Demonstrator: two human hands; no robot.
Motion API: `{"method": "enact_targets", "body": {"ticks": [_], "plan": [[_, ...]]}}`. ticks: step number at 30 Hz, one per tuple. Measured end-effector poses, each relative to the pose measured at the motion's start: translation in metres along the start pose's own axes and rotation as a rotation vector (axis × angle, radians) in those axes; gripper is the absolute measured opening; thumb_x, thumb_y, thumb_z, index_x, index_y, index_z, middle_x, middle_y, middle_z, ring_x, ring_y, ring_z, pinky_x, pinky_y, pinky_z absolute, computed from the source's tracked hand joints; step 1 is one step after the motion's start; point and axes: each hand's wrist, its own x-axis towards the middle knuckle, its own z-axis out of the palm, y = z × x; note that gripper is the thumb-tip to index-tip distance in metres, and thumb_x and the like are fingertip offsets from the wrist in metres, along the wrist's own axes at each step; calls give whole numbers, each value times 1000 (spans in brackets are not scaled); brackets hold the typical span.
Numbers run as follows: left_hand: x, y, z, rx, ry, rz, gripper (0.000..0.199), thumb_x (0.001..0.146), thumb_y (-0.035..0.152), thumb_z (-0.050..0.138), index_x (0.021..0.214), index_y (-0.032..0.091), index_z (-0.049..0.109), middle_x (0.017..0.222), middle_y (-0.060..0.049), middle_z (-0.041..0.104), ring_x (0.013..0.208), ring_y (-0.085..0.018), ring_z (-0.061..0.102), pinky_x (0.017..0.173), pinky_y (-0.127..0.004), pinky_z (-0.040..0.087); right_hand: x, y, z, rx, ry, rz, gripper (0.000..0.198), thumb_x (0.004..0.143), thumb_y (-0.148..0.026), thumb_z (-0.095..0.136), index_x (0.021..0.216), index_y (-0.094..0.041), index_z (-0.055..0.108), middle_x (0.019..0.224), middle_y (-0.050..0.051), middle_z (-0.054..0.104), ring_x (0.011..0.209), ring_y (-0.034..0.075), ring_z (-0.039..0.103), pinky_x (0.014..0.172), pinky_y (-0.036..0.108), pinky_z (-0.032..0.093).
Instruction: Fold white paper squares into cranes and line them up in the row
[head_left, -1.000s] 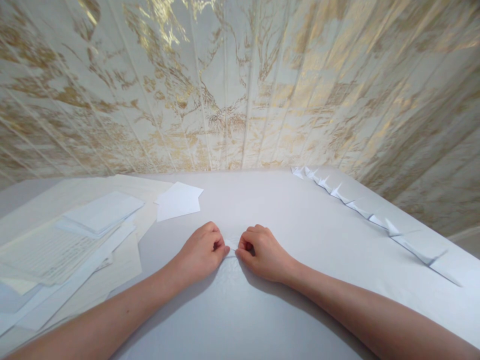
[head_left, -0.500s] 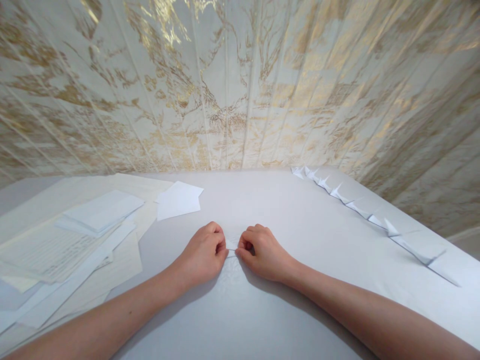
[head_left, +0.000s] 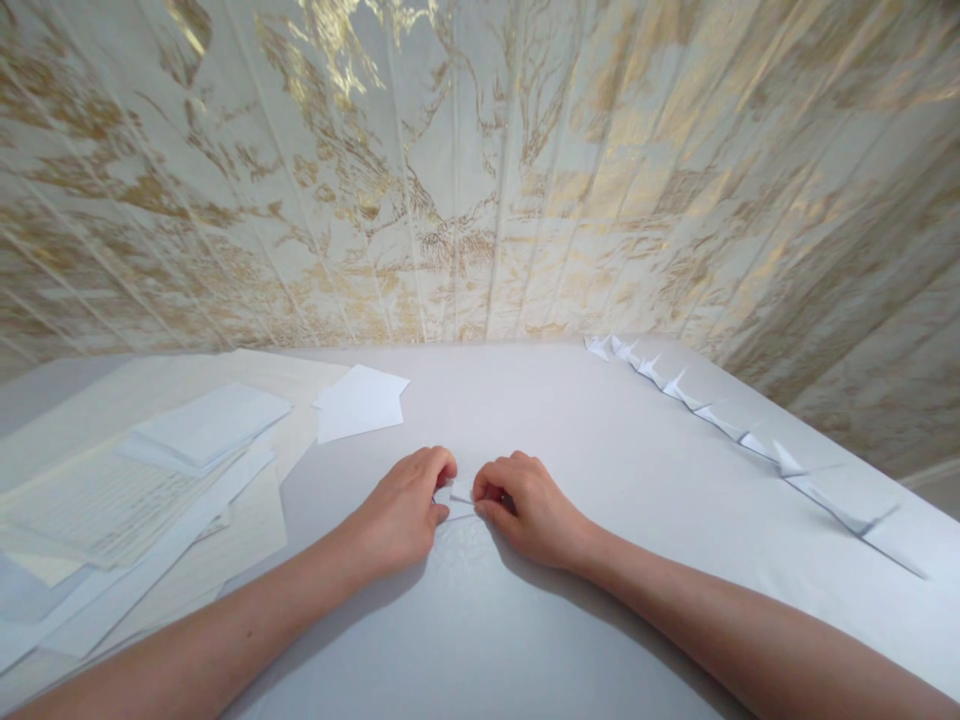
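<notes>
A small folded piece of white paper (head_left: 461,502) is held between my two hands, just above the white table (head_left: 495,640). My left hand (head_left: 411,508) has its thumb and forefinger around the left end of the paper, with a little space between the fingertips where the paper shows. My right hand (head_left: 529,508) pinches the right end, fingers curled. Much of the paper is hidden behind the fingers, so its full shape does not show.
Several folded white paper figures (head_left: 787,460) stand in a row along the table's right edge. White paper squares (head_left: 360,405) lie at the back left. Loose sheets, some printed, are piled (head_left: 112,510) on the left. A gold-patterned curtain (head_left: 450,180) hangs behind the table.
The fingers of my left hand have parted slightly and shifted left, so more of the folded paper shows between the hands. My right hand has stayed nearly in place.
</notes>
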Motion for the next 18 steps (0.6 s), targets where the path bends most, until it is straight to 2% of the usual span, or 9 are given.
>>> {"method": "enact_targets", "body": {"ticks": [6, 9, 12, 14, 18], "plan": [[-3, -1, -3, 45, -50, 61, 24, 70, 4, 47, 90, 18, 53, 92, -5, 53, 87, -18, 50, 80, -32, 41, -2, 1, 0, 15, 0, -23, 12, 75, -9, 56, 76, -19, 62, 69, 0, 60, 71, 14, 50, 72, 27, 33], [-7, 3, -5, 126, -16, 169, 25, 73, 4, 44, 89, 19, 58, 101, -6, 55, 97, -19, 50, 88, -35, 39, -2, 1, -1, 25, -7, -16, 13, 74, -8, 56, 76, -19, 63, 69, 0, 60, 71, 14, 51, 72, 27, 33], [-13, 9, -8, 203, -86, 294, 23, 78, 10, 45, 95, 19, 58, 102, -6, 59, 99, -20, 52, 91, -36, 38, -1, 1, -1, 30, -10, -8, 11, 74, -9, 56, 75, -19, 62, 68, -1, 60, 70, 13, 51, 73, 26, 34], [-17, 13, -9, 263, -144, 317, 23, 79, 16, 49, 100, 18, 57, 105, -7, 60, 100, -22, 53, 92, -38, 39, -1, 1, -1, 25, -9, -4, 9, 73, -10, 57, 74, -18, 61, 67, -1, 60, 69, 13, 50, 72, 26, 34], [-22, 17, -10, 383, -179, 339, 38, 76, 23, 57, 113, 16, 52, 120, -12, 55, 109, -26, 50, 95, -41, 37, 0, 2, -3, 20, -13, 7, 8, 73, -10, 58, 70, -18, 59, 65, -2, 58, 66, 13, 49, 69, 25, 34]]}}
